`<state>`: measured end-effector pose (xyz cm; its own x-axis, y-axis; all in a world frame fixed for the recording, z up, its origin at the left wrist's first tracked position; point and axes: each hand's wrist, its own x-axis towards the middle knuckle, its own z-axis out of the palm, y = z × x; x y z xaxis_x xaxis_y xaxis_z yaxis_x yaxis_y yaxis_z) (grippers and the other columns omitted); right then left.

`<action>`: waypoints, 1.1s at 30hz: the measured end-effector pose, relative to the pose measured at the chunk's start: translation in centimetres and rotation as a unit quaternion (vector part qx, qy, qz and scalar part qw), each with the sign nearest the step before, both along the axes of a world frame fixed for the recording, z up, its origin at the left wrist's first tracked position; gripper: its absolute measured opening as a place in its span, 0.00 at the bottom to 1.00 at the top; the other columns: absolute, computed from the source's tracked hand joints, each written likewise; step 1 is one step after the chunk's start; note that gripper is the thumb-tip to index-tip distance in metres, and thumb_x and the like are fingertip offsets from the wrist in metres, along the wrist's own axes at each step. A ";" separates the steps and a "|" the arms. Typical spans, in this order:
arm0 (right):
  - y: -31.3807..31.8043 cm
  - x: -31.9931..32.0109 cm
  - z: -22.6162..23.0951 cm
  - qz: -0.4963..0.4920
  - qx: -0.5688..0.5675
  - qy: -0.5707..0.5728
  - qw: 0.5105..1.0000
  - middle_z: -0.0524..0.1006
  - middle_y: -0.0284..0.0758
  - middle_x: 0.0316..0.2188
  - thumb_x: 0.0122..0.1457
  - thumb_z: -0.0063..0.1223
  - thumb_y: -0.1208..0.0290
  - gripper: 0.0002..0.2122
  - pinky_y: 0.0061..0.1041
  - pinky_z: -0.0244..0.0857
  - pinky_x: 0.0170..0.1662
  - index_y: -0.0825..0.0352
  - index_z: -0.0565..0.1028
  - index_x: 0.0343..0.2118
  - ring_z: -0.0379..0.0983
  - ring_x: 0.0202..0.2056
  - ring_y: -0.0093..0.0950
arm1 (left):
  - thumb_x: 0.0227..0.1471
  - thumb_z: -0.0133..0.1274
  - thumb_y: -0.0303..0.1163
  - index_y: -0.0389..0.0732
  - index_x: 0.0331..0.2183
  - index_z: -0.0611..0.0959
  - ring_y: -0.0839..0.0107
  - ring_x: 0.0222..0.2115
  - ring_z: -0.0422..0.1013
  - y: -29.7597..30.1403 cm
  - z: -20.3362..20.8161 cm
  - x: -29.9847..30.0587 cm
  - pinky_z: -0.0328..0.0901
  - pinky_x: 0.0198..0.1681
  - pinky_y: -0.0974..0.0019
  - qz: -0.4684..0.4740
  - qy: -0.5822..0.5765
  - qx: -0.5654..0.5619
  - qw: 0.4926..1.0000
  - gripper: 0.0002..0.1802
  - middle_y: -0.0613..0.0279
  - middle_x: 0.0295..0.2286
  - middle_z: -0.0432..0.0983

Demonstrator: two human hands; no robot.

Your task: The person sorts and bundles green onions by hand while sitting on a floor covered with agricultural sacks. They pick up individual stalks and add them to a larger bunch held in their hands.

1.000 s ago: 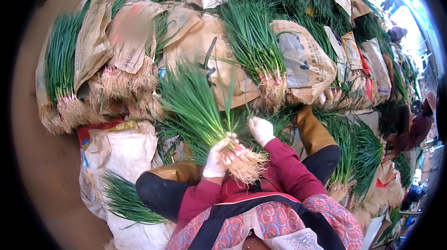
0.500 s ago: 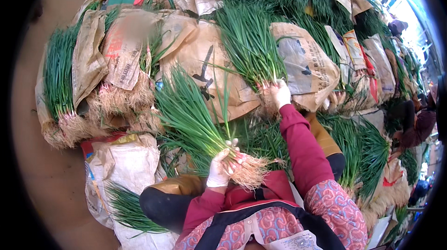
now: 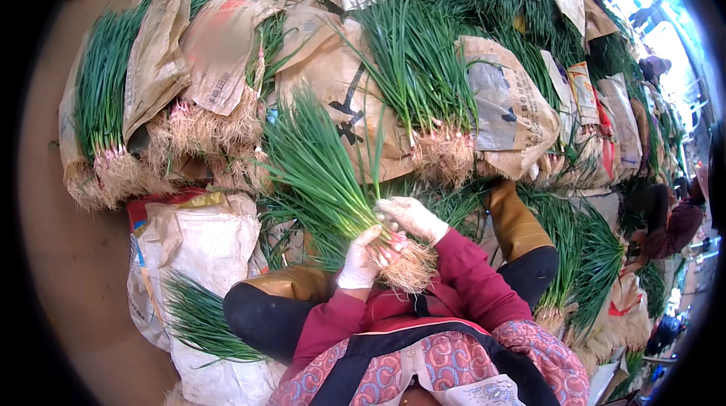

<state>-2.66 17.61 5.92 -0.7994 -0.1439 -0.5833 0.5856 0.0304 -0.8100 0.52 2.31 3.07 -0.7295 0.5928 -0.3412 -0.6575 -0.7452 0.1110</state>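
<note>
My gloved left hand (image 3: 361, 260) is closed around a bunch of green onions (image 3: 325, 179) just above its white bulbs, over my lap. The leaves fan up and to the left, while tan roots hang out to the lower right. My right hand (image 3: 414, 218), also gloved, meets the bunch from the right; its bent fingers close on stems beside a leaf that stands apart. Beyond my hands, a pile of green onions (image 3: 423, 81) lies on a printed tan sack (image 3: 354, 107), roots toward me.
More bundles (image 3: 106, 103) lie in rows at the far left, partly under sacks. At my left, loose green onions (image 3: 200, 319) rest on a white sack (image 3: 200, 251). Further stacks (image 3: 597, 255) line the right side, where another person (image 3: 675, 224) sits. My boot (image 3: 518, 221) is close to the pile.
My right hand has left the pile on the tan sack and come back to the bunch in my left hand. The left hand keeps its hold.
</note>
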 end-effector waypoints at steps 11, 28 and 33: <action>-1.3 1.0 -2.8 0.013 0.451 0.362 0.816 0.75 0.41 0.25 0.58 0.42 0.63 0.13 0.37 0.66 0.32 0.65 0.74 0.25 0.72 0.28 0.42 | 0.49 0.48 0.25 0.36 0.38 0.73 0.63 0.32 0.72 -0.4 -0.7 -0.1 0.70 0.37 0.60 0.001 0.017 -0.065 0.998 0.11 0.56 0.31 0.73; 7.4 -10.5 -5.2 -0.078 0.584 0.216 0.778 0.77 0.42 0.30 0.55 0.45 0.54 0.18 0.35 0.68 0.37 0.65 0.75 0.36 0.75 0.32 0.39 | 0.49 0.50 0.29 0.34 0.52 0.64 0.65 0.35 0.72 0.4 0.3 -1.3 0.71 0.37 0.61 0.007 0.018 0.023 1.000 0.28 0.55 0.42 0.70; 8.4 -11.7 -7.2 0.007 0.612 0.163 0.773 0.77 0.43 0.26 0.52 0.48 0.58 0.13 0.36 0.67 0.36 0.62 0.77 0.32 0.74 0.31 0.39 | 0.46 0.51 0.26 0.38 0.45 0.69 0.65 0.36 0.70 -0.3 -0.7 -1.0 0.69 0.39 0.56 0.007 0.031 0.029 0.999 0.21 0.57 0.44 0.68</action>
